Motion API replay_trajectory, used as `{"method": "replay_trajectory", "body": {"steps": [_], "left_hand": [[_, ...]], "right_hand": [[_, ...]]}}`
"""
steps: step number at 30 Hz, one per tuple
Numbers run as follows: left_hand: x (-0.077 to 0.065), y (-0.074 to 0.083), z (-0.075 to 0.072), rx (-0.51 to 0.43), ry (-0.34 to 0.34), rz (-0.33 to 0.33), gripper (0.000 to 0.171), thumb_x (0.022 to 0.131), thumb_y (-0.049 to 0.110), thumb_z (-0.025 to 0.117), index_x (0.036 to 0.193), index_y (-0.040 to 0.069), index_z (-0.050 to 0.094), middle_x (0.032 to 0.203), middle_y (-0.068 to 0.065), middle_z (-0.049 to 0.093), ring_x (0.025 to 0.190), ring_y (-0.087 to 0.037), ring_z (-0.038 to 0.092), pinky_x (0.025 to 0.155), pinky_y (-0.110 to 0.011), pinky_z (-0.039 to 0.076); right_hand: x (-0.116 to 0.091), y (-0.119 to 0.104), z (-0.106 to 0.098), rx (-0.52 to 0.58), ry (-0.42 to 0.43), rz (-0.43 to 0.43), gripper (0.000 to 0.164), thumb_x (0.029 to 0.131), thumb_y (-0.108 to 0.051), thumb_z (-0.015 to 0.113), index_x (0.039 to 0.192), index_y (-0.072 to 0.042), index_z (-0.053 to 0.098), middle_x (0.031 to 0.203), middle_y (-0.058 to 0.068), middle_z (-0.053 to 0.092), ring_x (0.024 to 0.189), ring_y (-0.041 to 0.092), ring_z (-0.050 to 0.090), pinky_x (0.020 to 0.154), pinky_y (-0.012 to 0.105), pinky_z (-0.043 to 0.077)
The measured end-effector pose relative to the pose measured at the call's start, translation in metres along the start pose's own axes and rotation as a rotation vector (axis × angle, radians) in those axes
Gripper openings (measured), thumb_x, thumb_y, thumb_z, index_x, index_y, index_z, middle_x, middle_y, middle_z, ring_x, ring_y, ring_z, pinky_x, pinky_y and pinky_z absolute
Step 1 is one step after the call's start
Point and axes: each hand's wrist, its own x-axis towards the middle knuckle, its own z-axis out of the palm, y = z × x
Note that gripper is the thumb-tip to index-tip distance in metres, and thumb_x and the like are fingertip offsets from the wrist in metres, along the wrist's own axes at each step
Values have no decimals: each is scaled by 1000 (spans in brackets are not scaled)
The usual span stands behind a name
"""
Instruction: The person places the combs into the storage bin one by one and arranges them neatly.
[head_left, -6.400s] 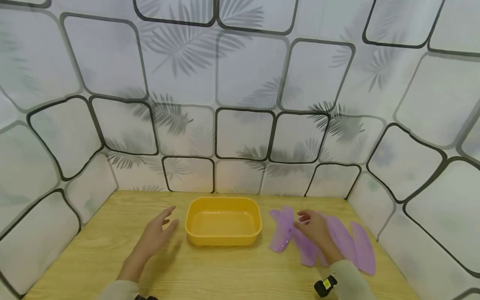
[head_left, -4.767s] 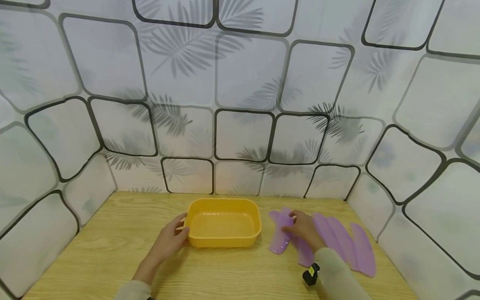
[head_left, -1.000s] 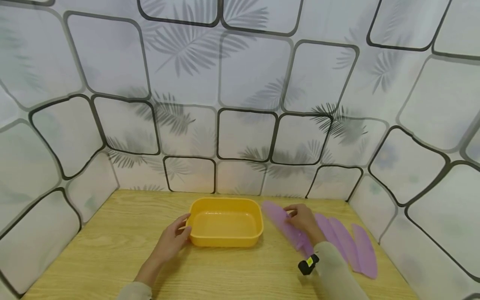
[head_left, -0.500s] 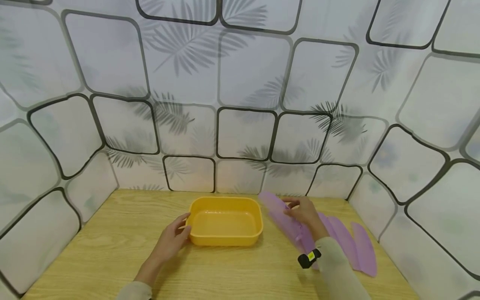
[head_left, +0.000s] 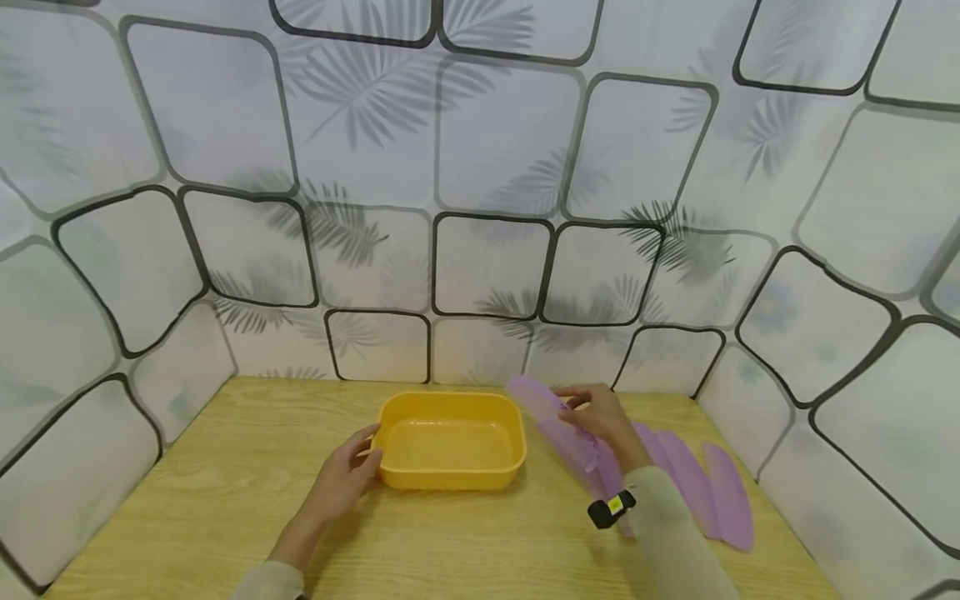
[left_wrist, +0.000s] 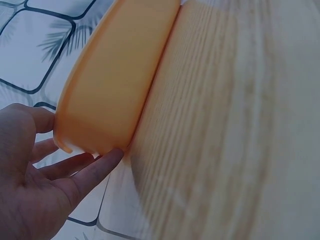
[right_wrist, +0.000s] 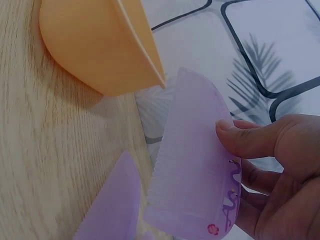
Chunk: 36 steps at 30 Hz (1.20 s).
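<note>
My right hand (head_left: 602, 414) pinches a translucent purple comb (right_wrist: 187, 145) by its spine, thumb on one face. The comb is raised and tilted, its far end close to the right side of a yellow plastic basin (head_left: 450, 481). Fine teeth line its straight edge, and a purple squiggle and a small red flower mark the spine. My left hand (head_left: 339, 481) rests against the basin's left end, its fairly straight fingers (left_wrist: 102, 167) touching the outer wall. The basin stands upright with nothing inside.
More purple combs (head_left: 731, 497) lie fanned out on the wooden table (head_left: 450, 542) to the right, partly hidden under my right forearm. A patterned curtain (head_left: 487, 275) encloses the back and both sides of the table.
My right hand has taken hold of a comb from the left end of the spread, lifted it and carried it toward the basin. My left hand has come to the basin's left end.
</note>
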Motion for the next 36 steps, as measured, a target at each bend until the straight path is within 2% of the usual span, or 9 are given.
{"method": "replay_trajectory", "body": {"steps": [6,11,17,24,26,32,36], "left_hand": [[-1,0,1,-30,-8,10,53,108,16,54,155,-2,39,147,-36,50,131,-48,58,91,-42,64],[-1,0,0,-29,-1,4,53,109,14,53,156,-2,38,148,-35,50,131,-48,58,92,-41,63],[0,1,0,-19,17,-11,52,108,15,54,156,0,40,148,-33,51,131,-46,59,93,-40,63],[-2,2,0,-20,6,-3,52,108,13,54,155,-2,41,146,-35,51,129,-47,60,91,-41,64],[-2,2,1,-31,3,-2,52,108,13,55,155,-2,41,146,-35,51,129,-46,60,91,-41,64],[-1,2,1,-36,4,3,51,108,13,54,155,-3,40,146,-36,51,129,-47,60,90,-42,64],[-2,3,1,-35,11,0,51,108,12,53,155,-2,41,146,-36,51,128,-47,60,90,-41,64]], "right_hand": [[2,-9,3,3,-32,-44,34,88,-5,79,122,-2,75,100,22,75,68,11,60,55,23,51],[5,-16,6,5,-48,-35,33,88,-4,79,121,-3,76,97,19,74,60,11,56,54,24,51],[10,-23,10,-14,-70,-51,34,87,-4,80,120,-5,77,95,16,73,65,13,57,55,25,51],[14,-31,16,-50,-104,-117,32,86,-4,81,118,-2,77,94,17,76,76,15,63,57,25,52],[15,-34,18,-55,-106,-120,32,86,-5,81,117,-3,78,94,17,76,73,17,64,55,24,53],[19,-43,23,-72,-125,-164,31,85,-4,81,116,-3,78,97,19,77,84,22,70,59,23,54],[21,-52,28,-65,-148,-160,31,85,-3,81,116,-4,78,97,18,77,84,21,70,59,23,55]]}}
